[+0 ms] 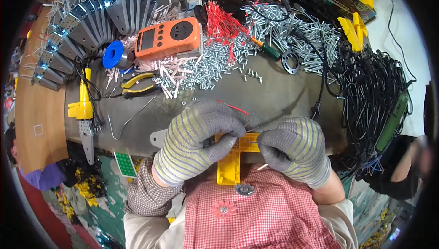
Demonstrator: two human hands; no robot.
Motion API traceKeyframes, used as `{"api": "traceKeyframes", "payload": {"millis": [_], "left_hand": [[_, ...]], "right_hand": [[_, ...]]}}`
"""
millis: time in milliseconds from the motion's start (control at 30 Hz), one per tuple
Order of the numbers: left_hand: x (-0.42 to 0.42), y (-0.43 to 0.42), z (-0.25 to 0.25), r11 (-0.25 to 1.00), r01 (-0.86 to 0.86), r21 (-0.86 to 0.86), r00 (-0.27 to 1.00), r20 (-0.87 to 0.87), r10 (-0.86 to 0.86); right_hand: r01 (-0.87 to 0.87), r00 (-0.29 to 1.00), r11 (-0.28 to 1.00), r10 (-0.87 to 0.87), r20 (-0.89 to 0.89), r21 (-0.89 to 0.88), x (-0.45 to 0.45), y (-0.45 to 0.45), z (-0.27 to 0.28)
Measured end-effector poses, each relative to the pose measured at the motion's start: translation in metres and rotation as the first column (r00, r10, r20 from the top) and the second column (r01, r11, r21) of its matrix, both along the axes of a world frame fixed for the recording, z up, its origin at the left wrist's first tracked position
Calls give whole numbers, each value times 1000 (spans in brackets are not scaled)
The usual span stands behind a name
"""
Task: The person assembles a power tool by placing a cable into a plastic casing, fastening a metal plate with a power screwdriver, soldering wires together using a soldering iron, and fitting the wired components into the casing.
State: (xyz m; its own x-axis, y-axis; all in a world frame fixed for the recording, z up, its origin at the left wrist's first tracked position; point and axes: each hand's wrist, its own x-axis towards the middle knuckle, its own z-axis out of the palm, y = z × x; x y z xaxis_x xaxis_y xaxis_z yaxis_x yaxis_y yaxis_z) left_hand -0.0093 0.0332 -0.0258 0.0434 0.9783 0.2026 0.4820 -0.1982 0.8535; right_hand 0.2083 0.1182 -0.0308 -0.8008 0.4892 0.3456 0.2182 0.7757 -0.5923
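Note:
Between my two gloved hands a yellow plastic housing half lies at the near edge of the bench, its hollow side up. My left hand, in a grey and yellow striped glove, is closed in a pinch over the housing's upper left part. What its fingertips hold is hidden. My right hand is closed at the housing's right end, and a thin white tube sticks out below its fingers. Just beyond my left fingers shows a red wire. A grey flat metal plate pokes out beside my left hand.
Beyond my hands sit an orange meter, a blue solder spool, pliers and heaped screws. Black cords are piled right. Grey blades with wires stand left, near a yellow-handled tool. Another person's arm shows right.

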Motion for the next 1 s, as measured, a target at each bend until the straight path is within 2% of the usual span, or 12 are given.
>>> {"api": "traceKeyframes", "payload": {"millis": [67, 267, 367, 567, 667, 767, 833, 933, 1000], "left_hand": [[-1, -1, -1, 1000, -2, -28, 1000, 29, 3], [-3, 3, 0, 996, 86, 19, 996, -26, -85], [-3, 4, 1, 995, 98, 25, 976, -199, -91], [-4, 5, -5, 991, 111, 70, 970, -226, -92], [0, 2, -3, 996, 70, -60, 994, 87, -64], [9, -3, -8, 991, -35, -132, 912, 401, 86], [12, -5, -10, 982, -25, -188, 888, 447, 108], [17, -8, -9, 972, -40, -233, 874, 464, 147], [18, -8, -6, 969, -84, -231, 866, 464, 186]], "right_hand": [[17, 1000, 999, -16, 15, -34, 0, 0, 1], [28, 994, 999, -24, 108, -37, -1, -1, 6], [-2, 993, 1000, 2, 121, 0, -2, 0, 7], [15, 996, 999, -19, 88, 43, 0, 0, 6], [54, 999, 998, -54, 8, 16, 0, 0, 8], [87, 995, 996, -86, -53, 6, 0, -2, 2], [115, 991, 992, -112, -69, 51, -4, -8, -2], [43, 982, 998, -52, -180, -54, -7, -7, -14], [2, 983, 945, -62, -172, -328, -4, -5, -2]]}}
